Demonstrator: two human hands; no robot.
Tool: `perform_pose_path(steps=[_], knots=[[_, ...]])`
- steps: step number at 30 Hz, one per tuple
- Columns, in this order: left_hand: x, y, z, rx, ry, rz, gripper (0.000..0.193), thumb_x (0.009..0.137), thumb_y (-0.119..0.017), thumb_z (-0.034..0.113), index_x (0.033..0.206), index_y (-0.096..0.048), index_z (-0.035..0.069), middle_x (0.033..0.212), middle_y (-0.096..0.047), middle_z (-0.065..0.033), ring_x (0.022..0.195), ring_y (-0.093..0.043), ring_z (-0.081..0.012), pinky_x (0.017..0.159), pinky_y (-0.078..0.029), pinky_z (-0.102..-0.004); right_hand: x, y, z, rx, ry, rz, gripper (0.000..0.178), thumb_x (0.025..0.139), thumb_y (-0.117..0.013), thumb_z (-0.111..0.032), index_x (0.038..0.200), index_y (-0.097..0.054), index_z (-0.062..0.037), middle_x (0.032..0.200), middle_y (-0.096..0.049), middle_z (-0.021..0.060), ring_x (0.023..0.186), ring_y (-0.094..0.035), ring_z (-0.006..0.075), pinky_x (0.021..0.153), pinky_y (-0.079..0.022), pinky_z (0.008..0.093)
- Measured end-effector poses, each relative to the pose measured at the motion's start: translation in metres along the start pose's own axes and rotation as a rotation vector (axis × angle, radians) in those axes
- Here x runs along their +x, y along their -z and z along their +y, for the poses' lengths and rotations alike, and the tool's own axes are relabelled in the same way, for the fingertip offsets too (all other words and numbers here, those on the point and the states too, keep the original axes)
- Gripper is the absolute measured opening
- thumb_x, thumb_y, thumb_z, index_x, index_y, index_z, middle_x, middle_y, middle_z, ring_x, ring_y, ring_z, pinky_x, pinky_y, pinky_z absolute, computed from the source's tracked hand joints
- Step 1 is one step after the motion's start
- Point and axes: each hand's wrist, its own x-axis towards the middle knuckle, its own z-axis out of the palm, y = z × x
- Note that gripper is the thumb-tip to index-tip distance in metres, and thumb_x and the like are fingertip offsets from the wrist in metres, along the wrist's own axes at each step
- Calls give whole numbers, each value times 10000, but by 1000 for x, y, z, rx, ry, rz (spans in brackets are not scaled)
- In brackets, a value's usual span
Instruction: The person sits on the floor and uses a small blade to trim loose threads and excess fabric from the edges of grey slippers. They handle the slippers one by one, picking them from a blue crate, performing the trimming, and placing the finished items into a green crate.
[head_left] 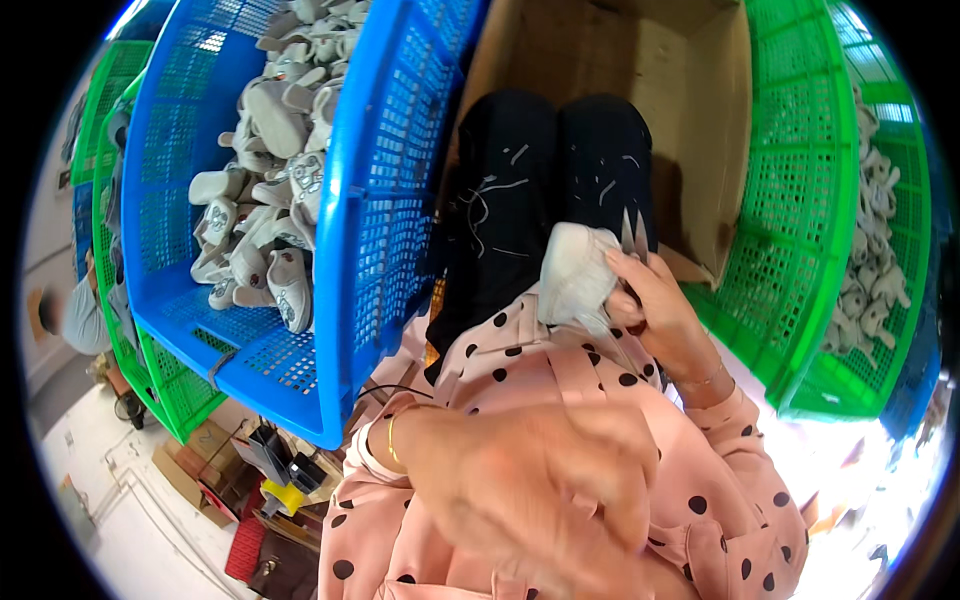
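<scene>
Off-white, a small shoe (574, 275) is pinched at its right side by the right hand (655, 302), its long axis seemingly aligned with the lap (510, 215); pointed blades (627, 235) are held alongside. Farther off, the left hand (530, 475) is blurred; its grip cannot be told.

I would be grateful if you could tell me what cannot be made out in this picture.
All in the head view:
Left hand: blurred, so whether it holds anything is unclear.
Scissors: handles hidden by the right hand.
Pale shoe: one side covered by the right hand.
Blue basket: far end cut off by the upper edge.
</scene>
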Motion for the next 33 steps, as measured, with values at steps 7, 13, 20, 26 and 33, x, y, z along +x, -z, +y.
perform_pose_path(steps=[7, 13, 20, 26, 33], knots=[[-32, -1, -18, 536, 175, 350, 140, 751, -761, 106, 880, -723, 69, 913, -648, -75, 890, -565, -248, 820, -476, -370, 0, 6, 11, -91, 43, -21, 472, 990, -507, -320, 582, -394, -112, 513, -336, -52, 461, -255, 34, 443, -191, 229], [-31, 33, -61, 1212, 539, 599, 228, 754, -759, 96, 964, -720, 17, 1015, -695, -111, 970, -639, -273, 846, -506, -333, -17, -19, 12, -35, 50, -34, 221, 978, -564, -163, 1074, -608, 32, 699, -509, -37, 555, -403, 12, 497, -341, 197], [-28, 34, -78, 1188, 582, 518, 79, 817, -697, 57, 882, -677, 18, 882, -699, -113, 736, -681, -235, 643, -533, -281, -3, -5, 38, -386, 199, 99, 204, 955, -600, -201, 904, -592, -3, 667, -566, 38, 572, -511, 66, 516, -425, 241], [-35, 43, -96, 1137, 475, 629, 73, 866, -668, 48, 917, -618, 51, 751, -649, -91, 611, -636, -241, 543, -500, -283, -5, 15, 8, -1089, 738, 361, 370, 931, -597, -388, 861, -558, -27, 654, -598, 158, 610, -626, 331, 526, -478, 373], [-37, 45, -107, 1258, 293, 583, 78, 861, -655, 27, 916, -605, 49, 884, -681, -86, 646, -663, -235, 563, -524, -269, -3, 16, -15, -1456, 692, 146, 432, 928, -566, -444, 756, -533, -48, 568, -551, 140, 514, -557, 339, 469, -425, 395]])
